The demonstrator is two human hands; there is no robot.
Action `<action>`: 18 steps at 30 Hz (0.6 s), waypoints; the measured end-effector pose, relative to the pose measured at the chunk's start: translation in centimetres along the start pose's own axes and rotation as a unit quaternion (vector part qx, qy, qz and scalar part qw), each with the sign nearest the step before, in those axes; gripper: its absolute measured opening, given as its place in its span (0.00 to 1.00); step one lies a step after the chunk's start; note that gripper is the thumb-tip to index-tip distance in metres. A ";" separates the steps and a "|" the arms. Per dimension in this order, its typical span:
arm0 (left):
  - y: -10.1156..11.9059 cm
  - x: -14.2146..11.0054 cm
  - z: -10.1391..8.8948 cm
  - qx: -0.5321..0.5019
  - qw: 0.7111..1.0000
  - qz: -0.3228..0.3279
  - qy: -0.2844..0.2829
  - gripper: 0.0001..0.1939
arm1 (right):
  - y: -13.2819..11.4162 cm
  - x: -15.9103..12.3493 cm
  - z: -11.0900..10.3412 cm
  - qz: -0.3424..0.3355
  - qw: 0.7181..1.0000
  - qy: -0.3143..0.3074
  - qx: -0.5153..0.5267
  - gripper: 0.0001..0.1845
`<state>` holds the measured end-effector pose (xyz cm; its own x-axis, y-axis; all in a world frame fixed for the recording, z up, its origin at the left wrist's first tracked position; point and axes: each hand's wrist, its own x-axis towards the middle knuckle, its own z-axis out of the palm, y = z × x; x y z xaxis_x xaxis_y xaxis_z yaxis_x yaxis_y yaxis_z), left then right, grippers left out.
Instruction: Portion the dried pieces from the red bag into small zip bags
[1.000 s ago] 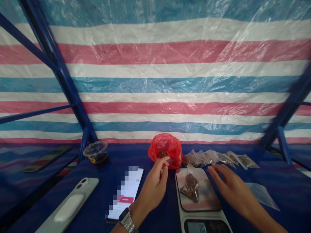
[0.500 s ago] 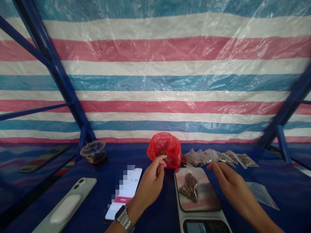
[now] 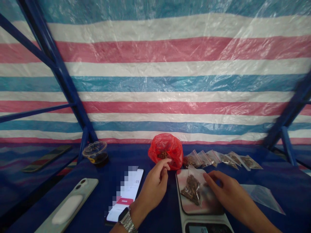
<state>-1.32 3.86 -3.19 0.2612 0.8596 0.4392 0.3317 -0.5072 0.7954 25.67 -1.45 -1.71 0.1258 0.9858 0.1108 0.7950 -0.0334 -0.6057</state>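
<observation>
My left hand (image 3: 154, 186) is at the front of a red plastic bag (image 3: 167, 149), its fingertips curled against the lower edge. Brown dried pieces (image 3: 162, 155) show through the bag. I cannot tell whether those fingers pinch anything. My right hand (image 3: 229, 191) rests low over the plate of a digital kitchen scale (image 3: 200, 197), fingers apart, with the index fingertip by a clear zip bag (image 3: 191, 189) of brown pieces. That bag lies on the plate. The scale's display (image 3: 206, 229) is cut off by the frame's lower edge.
Several small filled zip bags (image 3: 218, 159) lie in a row behind the scale. A flat clear bag (image 3: 263, 199) lies to the right. Left of my hands are a lit phone (image 3: 127, 194), a cased phone (image 3: 66, 207) and a lidded cup (image 3: 96, 153). Blue steel posts and a striped tarp stand behind.
My right hand has moved left and down, from beside the plate to over its right part. My left hand stays at the red bag. The view has shifted slightly.
</observation>
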 end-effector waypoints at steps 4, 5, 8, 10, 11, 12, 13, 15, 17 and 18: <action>0.5 -0.2 0.8 -0.007 1.000 -0.004 -0.026 0.15 | -0.6 0.0 0.6 -0.020 1.000 0.004 0.023 0.24; 0.6 -0.3 1.1 -0.012 1.000 -0.008 -0.025 0.15 | -1.1 0.0 0.8 -0.035 0.998 0.011 0.050 0.23; 1.1 -0.4 2.0 -0.048 0.998 -0.041 -0.006 0.14 | -3.3 0.1 1.4 -0.076 0.986 0.026 0.149 0.22; 1.5 -0.3 2.6 -0.093 0.992 -0.077 0.025 0.15 | -5.0 0.3 1.9 -0.090 0.976 0.039 0.196 0.20; 1.7 -0.2 2.7 -0.115 0.989 -0.091 0.038 0.16 | -5.9 0.4 2.2 -0.092 0.972 0.047 0.212 0.19; 1.9 -0.2 2.9 -0.135 0.984 -0.102 0.052 0.17 | -6.7 0.6 2.5 -0.095 0.968 0.052 0.225 0.19; 2.0 -0.1 2.9 -0.156 0.980 -0.112 0.060 0.18 | -7.4 0.8 2.7 -0.101 0.965 0.051 0.235 0.19; 2.3 0.2 2.8 -0.206 0.968 -0.121 0.073 0.18 | -8.7 1.6 3.2 -0.127 0.959 0.025 0.250 0.20; 2.3 0.5 2.4 -0.258 0.954 -0.123 0.088 0.19 | -9.9 2.9 3.4 -0.159 0.955 -0.009 0.248 0.23; 2.2 0.7 2.0 -0.278 0.947 -0.126 0.100 0.20 | -10.5 3.7 3.4 -0.172 0.956 -0.016 0.237 0.25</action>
<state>1.45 3.16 -1.97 0.0410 0.9716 0.2331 -0.1820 -0.2222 0.9579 15.74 3.12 2.37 -0.1189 0.9303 0.3470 0.4269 0.3634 -0.8281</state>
